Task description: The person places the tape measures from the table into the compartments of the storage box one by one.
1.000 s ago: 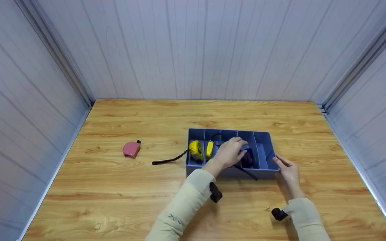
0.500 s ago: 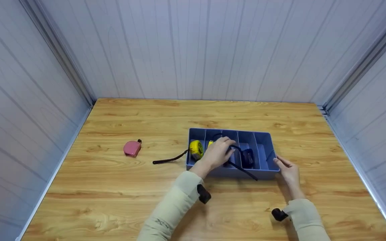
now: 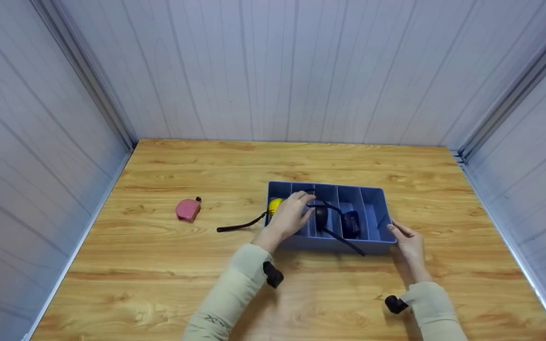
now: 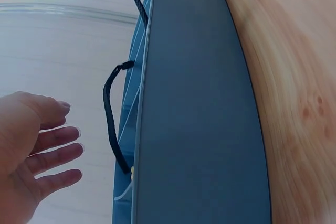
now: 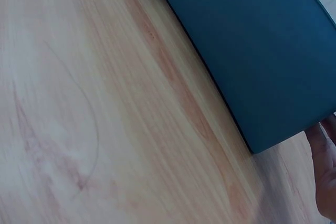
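Observation:
A blue divided storage box [image 3: 337, 244] lies on the table with its compartments in a row. My left hand [image 3: 292, 215] hovers over its left part, fingers loosely spread and holding nothing; the left wrist view shows that hand [image 4: 31, 150] apart from the box. My right hand [image 3: 409, 244] grips the box's right end wall between thumb and fingers. A yellow tape measure [image 3: 274, 206] in the leftmost compartment is partly hidden by my left hand. A black rounded object [image 3: 321, 218] sits in the middle compartment, and a dark blue object [image 3: 350, 224] one compartment further right.
A pink tape measure [image 3: 188, 210] lies on the wooden table [image 3: 159, 284] to the left. One black wrist strap [image 3: 240, 228] trails from the box's left end; another strap [image 3: 346, 243] hangs over its front edge. White panel walls [image 3: 273, 71] enclose the back and sides.
My left hand has moved left over the box, from the middle compartments toward the left ones, uncovering the black object. My right hand and the box stay in place.

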{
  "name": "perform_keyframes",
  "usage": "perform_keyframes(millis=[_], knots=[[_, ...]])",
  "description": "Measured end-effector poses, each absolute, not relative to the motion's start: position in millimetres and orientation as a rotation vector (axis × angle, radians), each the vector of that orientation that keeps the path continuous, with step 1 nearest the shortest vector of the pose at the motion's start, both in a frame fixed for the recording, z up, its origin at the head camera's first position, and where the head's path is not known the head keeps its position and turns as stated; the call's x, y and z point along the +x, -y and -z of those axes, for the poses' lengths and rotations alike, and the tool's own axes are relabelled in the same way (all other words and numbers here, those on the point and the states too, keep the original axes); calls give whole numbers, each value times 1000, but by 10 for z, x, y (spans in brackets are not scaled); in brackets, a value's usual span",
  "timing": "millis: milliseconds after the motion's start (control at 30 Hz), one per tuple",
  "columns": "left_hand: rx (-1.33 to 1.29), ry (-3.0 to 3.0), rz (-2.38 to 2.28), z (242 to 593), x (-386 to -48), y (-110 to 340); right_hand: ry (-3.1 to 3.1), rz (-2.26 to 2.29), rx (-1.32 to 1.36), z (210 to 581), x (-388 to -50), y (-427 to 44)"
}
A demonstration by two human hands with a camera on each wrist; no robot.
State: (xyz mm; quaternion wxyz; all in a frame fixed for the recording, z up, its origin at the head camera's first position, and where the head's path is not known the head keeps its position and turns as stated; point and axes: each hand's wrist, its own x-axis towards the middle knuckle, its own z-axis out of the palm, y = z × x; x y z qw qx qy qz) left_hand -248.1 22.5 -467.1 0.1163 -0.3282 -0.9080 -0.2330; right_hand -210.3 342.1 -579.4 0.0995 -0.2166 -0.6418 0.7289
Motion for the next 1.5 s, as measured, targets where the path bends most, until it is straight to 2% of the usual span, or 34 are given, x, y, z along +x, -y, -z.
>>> perform_keyframes(millis=[200,433,800,1200,1500], knots=[[-908,2633,679,4683,-2493,-85,1753,-2238,-723,5914,-2189,-3466],[-847,2619,730,4738,-2523,99,2218,-1620,-670,5964,-2208,-3515],[-699,2638,814,4829,-2544,420,2226,-1641,-675,5950,-2194,-3512],[-529,2681,881,4957,-2611,757,2072,-1860,-732,6020,-2235,-3529],[-415,2729,918,5053,-2635,942,2082,-1849,-666,5981,-2215,-3512]])
